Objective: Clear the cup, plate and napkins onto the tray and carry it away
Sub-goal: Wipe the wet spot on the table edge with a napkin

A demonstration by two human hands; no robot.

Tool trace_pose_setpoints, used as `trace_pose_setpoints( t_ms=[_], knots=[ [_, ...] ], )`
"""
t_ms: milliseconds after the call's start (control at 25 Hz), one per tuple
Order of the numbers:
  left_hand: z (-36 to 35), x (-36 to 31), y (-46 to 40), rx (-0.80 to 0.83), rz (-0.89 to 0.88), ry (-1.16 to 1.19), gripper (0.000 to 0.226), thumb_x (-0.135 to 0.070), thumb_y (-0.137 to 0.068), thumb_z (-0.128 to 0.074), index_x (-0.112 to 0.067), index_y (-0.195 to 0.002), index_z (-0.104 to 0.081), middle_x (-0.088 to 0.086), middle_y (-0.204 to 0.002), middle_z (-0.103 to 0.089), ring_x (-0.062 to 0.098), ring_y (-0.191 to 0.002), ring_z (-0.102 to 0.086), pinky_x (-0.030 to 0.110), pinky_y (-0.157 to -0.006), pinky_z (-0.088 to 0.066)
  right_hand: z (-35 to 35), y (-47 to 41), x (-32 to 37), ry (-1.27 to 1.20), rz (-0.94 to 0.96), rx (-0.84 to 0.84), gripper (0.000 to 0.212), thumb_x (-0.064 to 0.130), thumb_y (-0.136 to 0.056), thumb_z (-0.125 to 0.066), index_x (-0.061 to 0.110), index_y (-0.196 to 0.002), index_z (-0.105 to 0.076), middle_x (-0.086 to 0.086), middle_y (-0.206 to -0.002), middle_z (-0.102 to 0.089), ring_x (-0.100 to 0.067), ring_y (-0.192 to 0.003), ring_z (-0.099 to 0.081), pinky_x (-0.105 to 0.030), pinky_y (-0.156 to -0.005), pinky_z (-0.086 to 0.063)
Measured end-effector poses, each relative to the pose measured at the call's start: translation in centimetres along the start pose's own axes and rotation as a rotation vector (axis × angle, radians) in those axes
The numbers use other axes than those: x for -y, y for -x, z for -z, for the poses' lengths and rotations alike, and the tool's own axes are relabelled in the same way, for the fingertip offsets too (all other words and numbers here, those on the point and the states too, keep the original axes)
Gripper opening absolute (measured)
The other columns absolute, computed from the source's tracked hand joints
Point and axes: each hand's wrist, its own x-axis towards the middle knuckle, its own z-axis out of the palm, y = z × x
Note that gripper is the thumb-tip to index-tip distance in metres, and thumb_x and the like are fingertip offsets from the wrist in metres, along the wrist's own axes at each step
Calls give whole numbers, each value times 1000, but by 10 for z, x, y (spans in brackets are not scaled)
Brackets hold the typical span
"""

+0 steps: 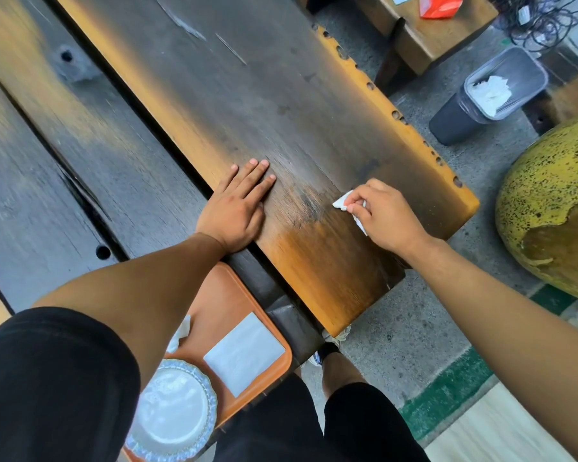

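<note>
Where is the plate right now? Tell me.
In the head view the plate sits at the bottom left, on the near end of the orange tray, just left of a flat white napkin and under the left forearm.

My left hand (236,208) lies flat, fingers straight, on the dark wooden plank table (281,95) at mid-frame. To its right, my right hand (386,216) pinches a crumpled white paper napkin (342,201) against the wood. At lower centre, an orange plastic tray (234,295) carries a flat white folded napkin (244,353) and a white round plate with a patterned rim (172,410).
</note>
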Motion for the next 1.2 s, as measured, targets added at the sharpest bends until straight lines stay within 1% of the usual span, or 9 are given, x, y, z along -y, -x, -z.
trace_pose_setpoints(
  t_ms=[200,320,440,520,680,840,920,1040,1200],
  knots=[
    [1,-1,0,7,1,3,60,-29,-99,-34,-12,-156,-38,13,-166,-30,31,-156,-23,54,-127,-18,-24,93,-9,10,-43,-19,8,15,-98,-63,12,-100,-70,0,-103,-59,-14,-84,-61,-30,-79,-55],
    [2,-2,0,6,2,4,60,-28,-99,-35,-11,-156,-39,14,-166,-31,31,-156,-24,54,-127,-17,-42,149,4,-64,-28,143,10,17,-100,-60,14,-103,-68,8,-104,-54,-9,-86,-61,-28,-80,-59],
    [4,-3,-1,10,-1,8,60,-28,-99,-35,-11,-156,-40,14,-166,-31,32,-155,-25,53,-127,-17,-53,179,17,-199,49,271,8,15,-100,-60,15,-100,-68,10,-101,-55,-1,-89,-58,-17,-81,-51],
    [5,-3,-1,14,1,6,60,-28,-99,-34,-11,-156,-40,14,-166,-31,32,-155,-25,53,-127,-17,-54,170,22,-239,16,212,9,12,-99,-62,13,-99,-70,7,-100,-57,0,-91,-58,-11,-83,-45],
    [7,-3,-1,32,-4,5,60,-28,-99,-34,-11,-156,-39,14,-166,-30,32,-156,-24,53,-128,-16,-44,115,22,-166,-179,-97,9,12,-98,-64,11,-98,-73,1,-101,-60,-4,-81,-53,-3,-74,-39],
    [8,-3,1,47,1,-1,60,-29,-99,-33,-11,-156,-38,14,-167,-29,32,-156,-23,51,-128,-14,-51,98,21,-101,-217,-182,8,10,-97,-63,10,-100,-71,-2,-103,-59,-9,-82,-55,-20,-79,-48],
    [8,-3,0,58,-1,2,60,-29,-99,-33,-10,-156,-38,14,-167,-29,32,-156,-23,52,-128,-14,-57,109,26,-90,-141,-78,9,10,-97,-62,12,-103,-69,-1,-105,-56,-9,-86,-58,-23,-81,-50],
    [7,-3,0,81,-6,3,61,-30,-100,-30,-9,-157,-37,15,-167,-28,34,-156,-22,53,-128,-14,-59,130,36,-132,-11,182,10,11,-97,-63,15,-103,-70,6,-103,-54,0,-85,-55,-16,-82,-46],
    [10,-4,-3,134,8,19,65,-34,-99,-25,-9,-158,-33,15,-168,-23,35,-157,-17,50,-129,-9,-60,144,46,-231,27,371,8,12,-96,-66,16,-98,-73,8,-98,-57,-11,-81,-59,-14,-75,-47]
  ],
)
